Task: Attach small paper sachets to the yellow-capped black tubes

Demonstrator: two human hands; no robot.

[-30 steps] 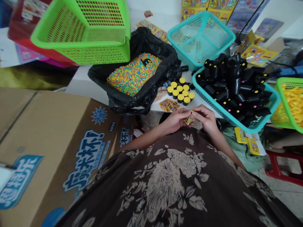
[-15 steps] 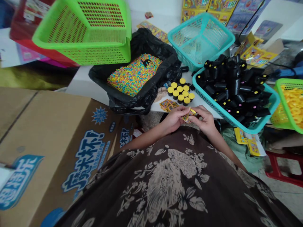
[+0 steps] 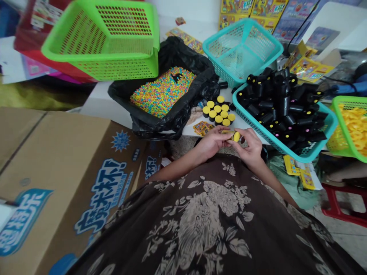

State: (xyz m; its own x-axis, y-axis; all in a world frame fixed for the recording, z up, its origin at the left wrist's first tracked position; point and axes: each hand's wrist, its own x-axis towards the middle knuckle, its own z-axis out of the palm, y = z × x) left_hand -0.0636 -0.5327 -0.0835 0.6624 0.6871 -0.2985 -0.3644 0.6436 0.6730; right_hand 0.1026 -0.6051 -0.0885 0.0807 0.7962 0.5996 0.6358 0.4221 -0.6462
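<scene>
Both hands meet just off the table's front edge, above the lap. My right hand is closed on a small black container with a yellow lid, its lid turned toward me. Beside it, my left hand pinches a small printed yellow label against the container's side; fingers hide most of the label. A small pile of similar labels lies on the table just beyond my left hand. Past both hands, several yellow-lidded black containers stand upright in a close group.
A teal basket of black bottles stands right, with another teal basket behind. A black bag holds colourful candy balls beneath a green basket. Cardboard boxes fill the left; a green basket holds yellow pieces.
The yellow-lidded container has turned so that its lid faces me more. The label has shifted up against it and shows less. Both hands stay close together.
</scene>
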